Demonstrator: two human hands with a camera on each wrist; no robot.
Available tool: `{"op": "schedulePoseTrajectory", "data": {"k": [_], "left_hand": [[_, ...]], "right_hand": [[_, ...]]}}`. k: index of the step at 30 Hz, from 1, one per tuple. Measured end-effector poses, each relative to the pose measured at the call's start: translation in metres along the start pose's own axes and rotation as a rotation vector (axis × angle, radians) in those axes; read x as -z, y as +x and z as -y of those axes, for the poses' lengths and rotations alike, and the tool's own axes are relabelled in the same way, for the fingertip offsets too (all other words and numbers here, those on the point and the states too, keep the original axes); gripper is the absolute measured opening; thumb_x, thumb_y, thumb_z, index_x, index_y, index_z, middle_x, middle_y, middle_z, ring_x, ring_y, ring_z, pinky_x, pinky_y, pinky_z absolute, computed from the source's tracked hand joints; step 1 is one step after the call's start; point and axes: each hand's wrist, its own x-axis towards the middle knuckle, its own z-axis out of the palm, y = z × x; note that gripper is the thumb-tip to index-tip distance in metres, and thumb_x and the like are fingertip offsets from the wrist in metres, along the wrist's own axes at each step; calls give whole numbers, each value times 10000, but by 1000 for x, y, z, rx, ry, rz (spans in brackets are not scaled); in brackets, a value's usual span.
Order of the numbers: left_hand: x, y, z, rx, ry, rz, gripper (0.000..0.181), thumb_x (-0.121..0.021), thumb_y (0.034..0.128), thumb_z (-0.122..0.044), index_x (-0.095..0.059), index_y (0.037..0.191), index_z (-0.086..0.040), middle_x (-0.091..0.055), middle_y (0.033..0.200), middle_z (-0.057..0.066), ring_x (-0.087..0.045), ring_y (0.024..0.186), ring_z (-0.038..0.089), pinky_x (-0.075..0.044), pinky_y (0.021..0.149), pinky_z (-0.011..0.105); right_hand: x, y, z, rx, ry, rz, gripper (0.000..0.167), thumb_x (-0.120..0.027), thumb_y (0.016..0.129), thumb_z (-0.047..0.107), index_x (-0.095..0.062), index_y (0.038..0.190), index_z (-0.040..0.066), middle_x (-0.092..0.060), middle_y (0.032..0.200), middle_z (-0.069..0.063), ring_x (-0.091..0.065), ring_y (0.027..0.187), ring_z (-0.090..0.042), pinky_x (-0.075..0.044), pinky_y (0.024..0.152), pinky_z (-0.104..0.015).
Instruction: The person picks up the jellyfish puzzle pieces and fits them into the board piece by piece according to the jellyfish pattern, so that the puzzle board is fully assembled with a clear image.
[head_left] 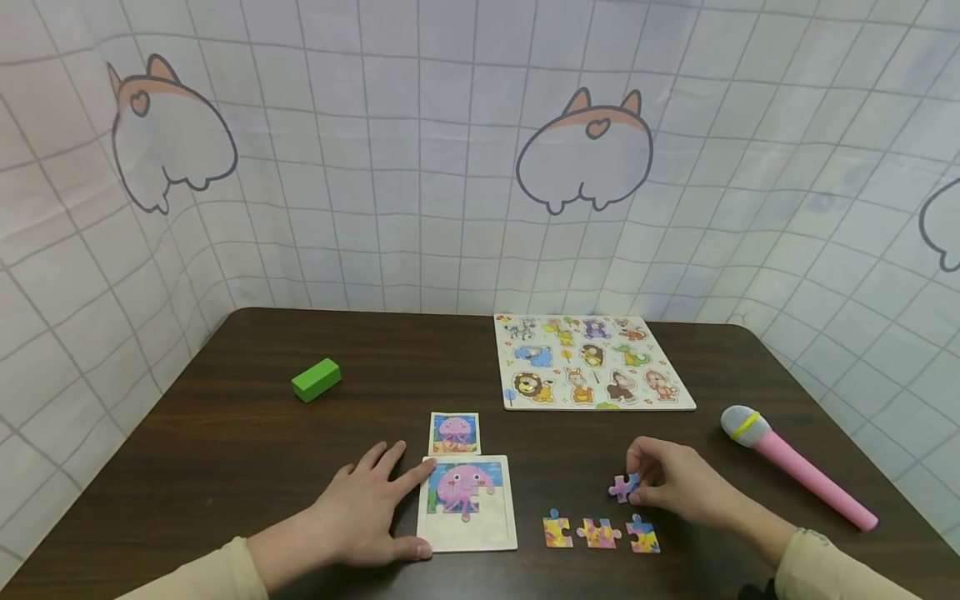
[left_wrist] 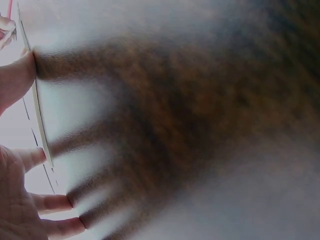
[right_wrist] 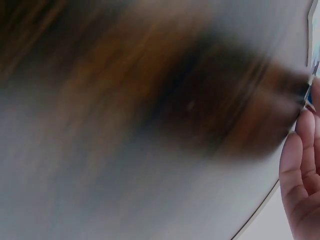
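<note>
In the head view the left hand lies spread, index fingertip and thumb at the left edge of a white puzzle tray. Part of a pink jellyfish picture fills the tray's upper area. The right hand pinches a pink and blue jigsaw piece between thumb and fingers. Below it lie a yellow piece, a pink and yellow piece and a yellow and blue piece. The left wrist view shows the left hand's fingers apart; in the right wrist view the right hand is partly visible.
A small jellyfish picture card touches the tray's far edge. Farther back lie a green block at the left and an animal puzzle board right of centre. At the right is a pink toy microphone.
</note>
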Motion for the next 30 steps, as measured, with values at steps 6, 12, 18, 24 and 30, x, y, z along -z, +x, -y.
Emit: {"op": "schedulePoseTrajectory", "data": {"k": [6, 12, 18, 24, 30], "left_hand": [[0, 0, -1, 6, -5, 3, 995, -691, 763, -780, -401, 1576, -285, -358, 1615, 215, -343, 1472, 486, -389, 1028, 738], [0, -1, -1, 0, -1, -6, 997, -685, 765, -787, -403, 1575, -278, -358, 1614, 216, -345, 1472, 482, -391, 1027, 733], [-1, -1, 0, -5, -3, -10, 997, -681, 768, -789, -399, 1577, -280, -357, 1614, 217, -341, 1474, 485, -391, 1022, 737], [-1, -1, 1, -1, 0, -8, 999, -678, 764, -794, -392, 1580, -293, -352, 1619, 211, -338, 1477, 481, -393, 1024, 732], [-1, 0, 1, 4, -5, -1, 1000, -675, 765, -795, -383, 1585, -301, -346, 1625, 203, -327, 1486, 473, -379, 1043, 730]], "right_hand": [[0, 6, 4, -38, 145, 6, 187, -796, 867, 78, -635, 962, 77, -638, 850, -9, -590, 743, -23, -502, 661, -234], [0, 17, 18, -120, 337, 32, 217, -748, 913, 83, -649, 1070, -30, -666, 864, -62, -639, 764, -103, -562, 674, -283], [-8, 33, 42, -173, 417, 49, 246, -749, 931, 150, -672, 1052, -50, -740, 828, -41, -694, 782, -147, -595, 698, -341], [-24, 51, 66, -140, 450, 84, 199, -744, 932, 133, -686, 987, -49, -749, 780, -50, -708, 720, -150, -580, 639, -316], [-42, 65, 84, -145, 463, 142, 174, -741, 938, 135, -702, 959, -33, -754, 760, -64, -724, 683, -130, -571, 606, -302]]}}
